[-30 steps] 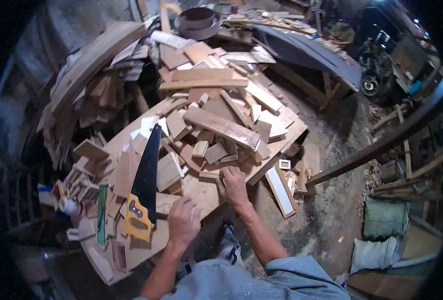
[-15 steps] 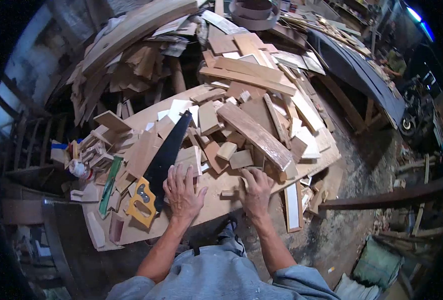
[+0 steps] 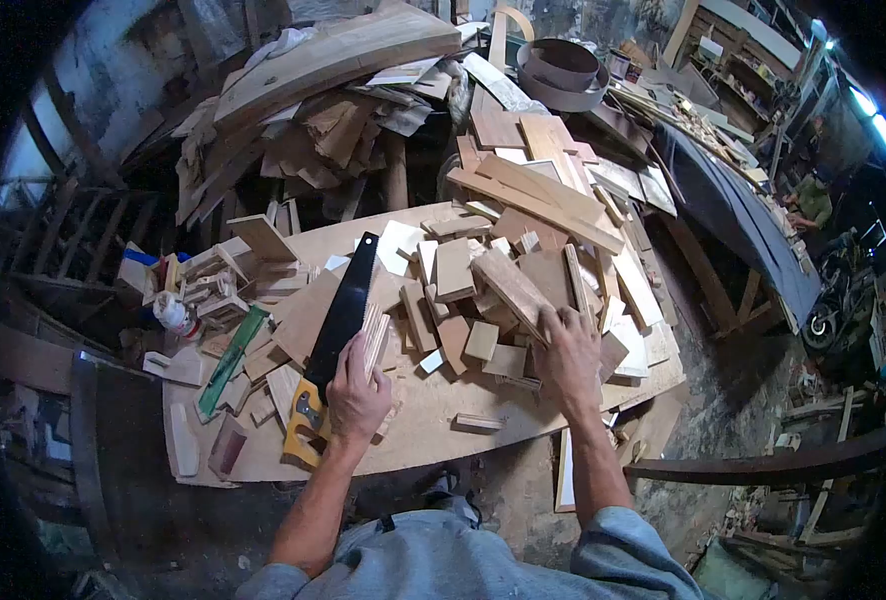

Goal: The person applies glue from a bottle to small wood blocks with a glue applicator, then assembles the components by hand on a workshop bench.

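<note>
My left hand (image 3: 359,398) is closed around a small plywood block (image 3: 374,338) with striped edges, held beside the saw blade. A handsaw (image 3: 346,312) with a black blade and a yellow handle (image 3: 305,425) lies on the board to the left of that hand. My right hand (image 3: 571,365) has its fingers wrapped over the near end of a long wooden plank (image 3: 511,285), which rests on the heap of offcuts. A small wood strip (image 3: 478,422) lies between my hands near the front edge. Several small blocks (image 3: 482,341) lie between my hands.
The pale work board (image 3: 413,445) carries heaped offcuts. At left are a green strip (image 3: 233,362) and a white bottle (image 3: 175,314). Planks (image 3: 543,205) are stacked behind. A dark beam (image 3: 763,468) juts in from the right. Another person (image 3: 813,200) is at the far right.
My left hand has closed on the plywood block and lifted it. My right hand has moved forward and right from the small strip to the plank's end. The camera view has shifted.
</note>
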